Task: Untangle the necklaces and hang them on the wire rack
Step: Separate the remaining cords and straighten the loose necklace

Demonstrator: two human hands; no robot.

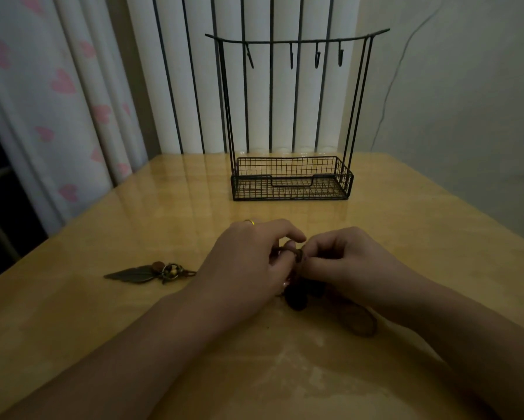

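You're mid-untangling: your left hand (248, 256) and right hand (342, 259) both pinch the knotted cords (297, 256); next, tease 1 necklace free for the far wire rack (291, 116).

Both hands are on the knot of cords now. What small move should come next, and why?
Probably keep teasing the knot apart. Both the left hand and right hand pinch it, the feather pendant lies on the table beside them, and the wire rack has empty hooks.
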